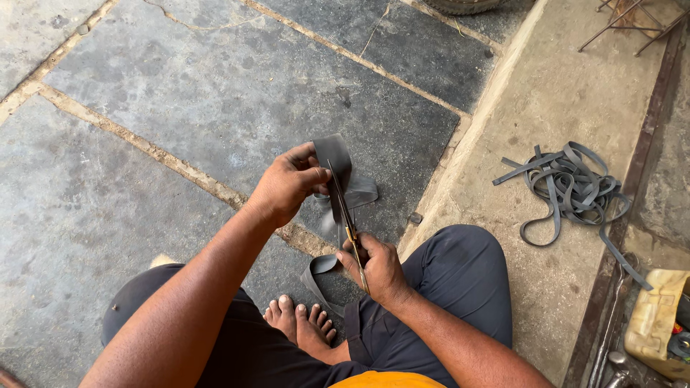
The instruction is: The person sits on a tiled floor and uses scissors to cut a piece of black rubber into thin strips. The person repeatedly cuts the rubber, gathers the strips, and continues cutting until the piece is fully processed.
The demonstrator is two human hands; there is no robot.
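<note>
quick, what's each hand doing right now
Left hand: closed, pinching the grey rubber strip.
Right hand: closed on the scissors cutting the strip.

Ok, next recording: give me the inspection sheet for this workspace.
Surface: grey stone-slab floor with sandy joints; raised concrete ledge on the right.
Job's things: black rubber band, scissors cutting along it.
Clutter: heap of cut rubber strips on the ledge; yellowish plastic container at lower right.
Grippers: left hand pinches the band's top; right hand works the scissors.
Cables: nothing seen.
Surroundings: metal rods at top right; person's bare foot below.
</note>
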